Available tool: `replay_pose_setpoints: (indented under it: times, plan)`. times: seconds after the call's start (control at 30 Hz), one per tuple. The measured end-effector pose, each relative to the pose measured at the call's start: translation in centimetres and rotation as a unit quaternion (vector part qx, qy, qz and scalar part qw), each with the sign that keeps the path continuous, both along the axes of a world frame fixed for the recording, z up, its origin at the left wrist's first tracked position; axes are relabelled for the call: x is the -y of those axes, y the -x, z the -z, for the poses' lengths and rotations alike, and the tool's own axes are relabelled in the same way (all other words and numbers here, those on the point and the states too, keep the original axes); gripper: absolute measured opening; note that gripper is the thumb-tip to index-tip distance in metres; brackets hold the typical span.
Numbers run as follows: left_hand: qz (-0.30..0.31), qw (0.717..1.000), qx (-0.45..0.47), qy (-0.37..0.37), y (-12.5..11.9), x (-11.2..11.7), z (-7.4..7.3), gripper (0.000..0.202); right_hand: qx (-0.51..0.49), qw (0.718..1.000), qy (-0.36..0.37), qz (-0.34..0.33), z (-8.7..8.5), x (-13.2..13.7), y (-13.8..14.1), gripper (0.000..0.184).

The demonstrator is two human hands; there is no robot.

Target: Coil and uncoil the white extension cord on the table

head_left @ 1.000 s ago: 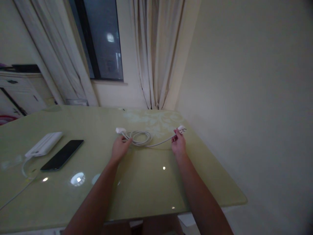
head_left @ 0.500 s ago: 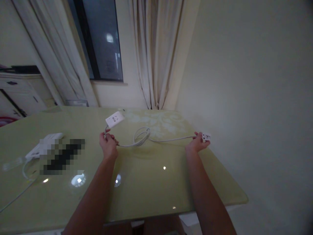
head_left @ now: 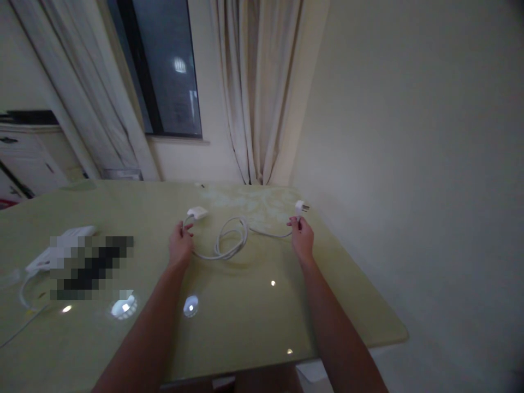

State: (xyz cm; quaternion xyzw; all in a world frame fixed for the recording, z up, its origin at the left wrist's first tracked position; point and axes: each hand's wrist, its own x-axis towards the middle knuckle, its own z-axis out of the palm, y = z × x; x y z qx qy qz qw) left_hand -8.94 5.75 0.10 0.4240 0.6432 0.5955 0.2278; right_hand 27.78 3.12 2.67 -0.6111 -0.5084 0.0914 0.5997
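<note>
A white extension cord (head_left: 232, 253) lies loosely looped between my hands, just above or on the table; I cannot tell which. At its left end is a white socket block (head_left: 198, 213), tilted with its face mostly turned away. My left hand (head_left: 181, 245) is closed around the cord just below that block. At the other end, a white plug (head_left: 302, 208) with metal prongs points up and right. My right hand (head_left: 302, 237) pinches the cord right under the plug.
The glossy pale green table (head_left: 241, 316) reaches to a wall on the right. On its left lie a white power strip (head_left: 79, 232) with its cable and a dark blurred-out object (head_left: 96, 267). Behind stand curtains (head_left: 256, 98), a window and a white cabinet (head_left: 28, 153).
My right hand has moved left and turned, so the plug now points upward. The socket block has dropped and tilted away. The cord between my hands has gone slacker, with wider loops.
</note>
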Motion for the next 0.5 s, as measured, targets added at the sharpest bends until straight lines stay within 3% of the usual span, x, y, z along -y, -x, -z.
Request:
replay_pose_setpoints:
  times: [0.1, 0.17, 0.27, 0.37, 0.43, 0.5]
  plan:
    - [-0.055, 0.971, -0.23, 0.04, -0.9, 0.8, -0.5, 0.041, 0.094, 0.992, 0.083, -0.033, -0.7, 0.9, 1.5, 0.039]
    - [-0.035, 0.953, -0.302, -0.005, -2.5, 1.8, -1.3, 0.041, 0.129, 0.982, 0.123, -0.068, -1.0, 1.3, 2.8, 0.039]
    - [0.128, 0.936, -0.316, -0.083, -5.7, 3.7, -2.1, 0.042, 0.145, 0.969, 0.167, -0.113, -0.8, 1.4, 5.1, 0.041]
    - [0.295, 0.872, -0.387, -0.056, -8.5, 5.2, -2.1, 0.044, 0.118, 0.964, 0.188, -0.146, 0.3, 1.2, 7.2, 0.034]
    - [0.325, 0.842, -0.43, -0.009, -9.6, 5.6, -1.8, 0.041, 0.068, 0.962, 0.196, -0.175, 1.2, 0.9, 8.2, 0.017]
    - [0.315, 0.849, -0.424, 0.03, -9.9, 5.6, -1.6, 0.043, 0.035, 0.961, 0.198, -0.19, 1.9, 0.7, 8.9, 0.01]
